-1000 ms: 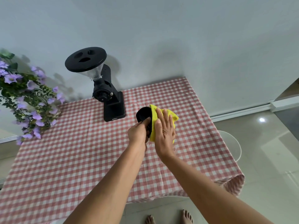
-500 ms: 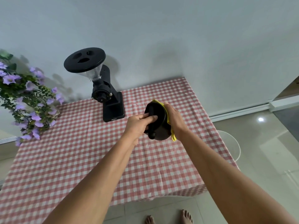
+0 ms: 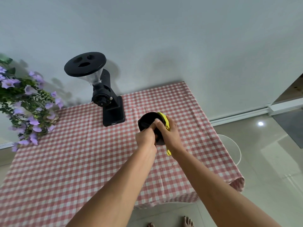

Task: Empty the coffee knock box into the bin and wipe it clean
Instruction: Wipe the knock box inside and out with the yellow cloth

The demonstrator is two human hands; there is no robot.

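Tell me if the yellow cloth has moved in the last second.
Yes. The yellow cloth has slipped round to the side of the knock box away from the grinder, mostly hidden under the right hand.

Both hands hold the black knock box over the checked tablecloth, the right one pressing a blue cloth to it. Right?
No: the head view shows the cloth is yellow, not blue. Otherwise yes: the left hand and right hand hold the black knock box over the checked tablecloth.

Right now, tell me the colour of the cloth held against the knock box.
The cloth is bright yellow, seen best in the head view.
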